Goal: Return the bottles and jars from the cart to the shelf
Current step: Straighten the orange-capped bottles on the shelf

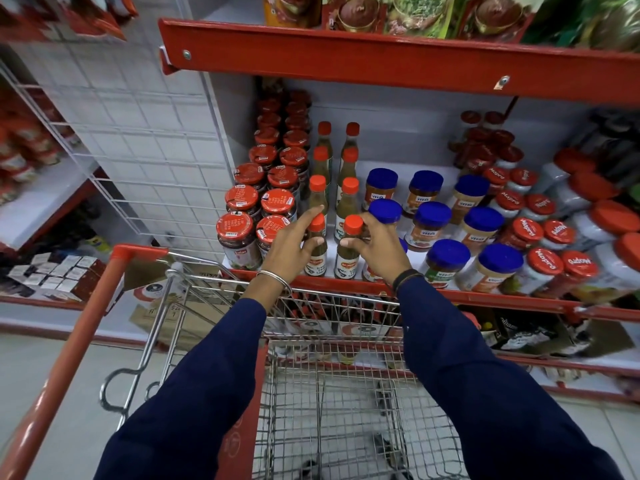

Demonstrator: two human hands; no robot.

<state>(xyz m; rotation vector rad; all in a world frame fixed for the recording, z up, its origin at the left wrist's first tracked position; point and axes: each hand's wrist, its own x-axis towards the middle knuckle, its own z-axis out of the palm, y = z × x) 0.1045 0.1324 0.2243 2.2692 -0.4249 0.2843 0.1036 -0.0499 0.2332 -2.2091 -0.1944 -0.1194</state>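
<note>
Already both hands were at the shelf (346, 284), a red-edged metal ledge with a pale deck, just beyond the wire cart (332, 372). The left hand (294, 242) wrapped its fingers (313, 243) round a slim glass bottle (316, 252) with an orange cap, index finger stretched past it. Just right of that, the right hand (379, 249) gripped a second bottle (348, 251) at the neck; both stood upright on the shelf's front edge. Left of them sat round dark jars (239, 237) with red lids; to the right, blue-capped jars (446, 261). The cart's chrome grid basket showed no goods; its handle was red plastic. Dark blue sleeves covered both arms.
</note>
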